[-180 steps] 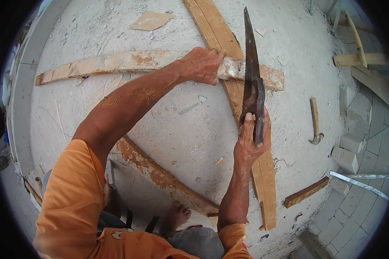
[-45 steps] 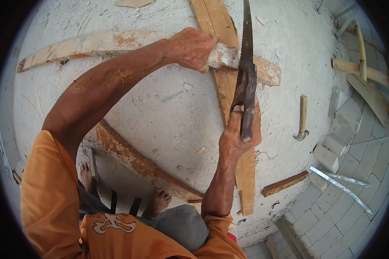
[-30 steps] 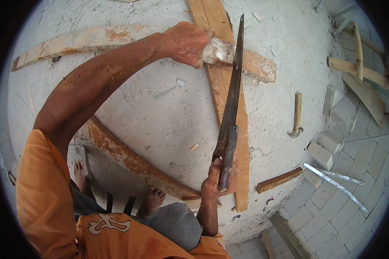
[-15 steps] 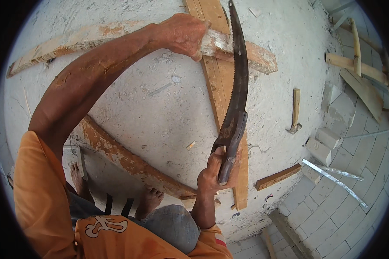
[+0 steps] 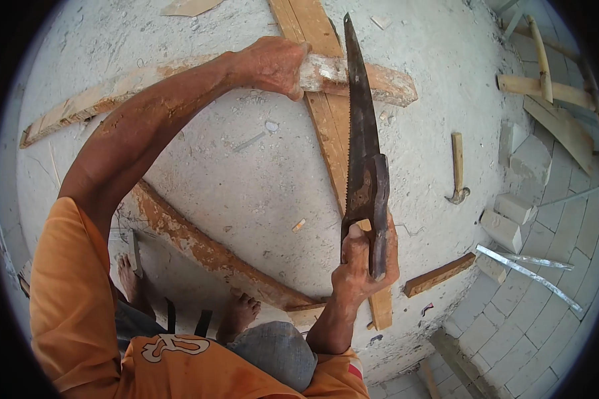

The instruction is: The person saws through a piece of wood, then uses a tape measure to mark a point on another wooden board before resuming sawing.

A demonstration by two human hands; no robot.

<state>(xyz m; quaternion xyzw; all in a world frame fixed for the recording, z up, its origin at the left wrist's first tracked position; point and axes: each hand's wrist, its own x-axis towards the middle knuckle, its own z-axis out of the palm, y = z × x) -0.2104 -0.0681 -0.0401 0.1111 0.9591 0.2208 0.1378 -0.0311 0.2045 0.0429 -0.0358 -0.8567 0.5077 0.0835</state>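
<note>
My left hand (image 5: 275, 65) is wrapped round a weathered, whitish wooden plank (image 5: 123, 88) that runs across the far side. The plank crosses over a brown board (image 5: 327, 136) lying lengthwise beneath it. In my right hand (image 5: 368, 261) is the handle of a handsaw (image 5: 361, 143), its blade pointing away from me with the teeth to the left. The upper blade overlaps the plank just right of my left hand; I cannot tell whether the teeth touch the wood.
To the right lie a claw hammer (image 5: 458, 169) and a short wood block (image 5: 439, 274). A curved, stained plank (image 5: 219, 256) lies near my feet. Pale blocks (image 5: 501, 229), metal strips (image 5: 529, 277) and bamboo poles (image 5: 544, 90) sit farther right.
My right hand has moved up and to the right with the saw, and the blade looks straighter in view. My left hand still grips the plank.
</note>
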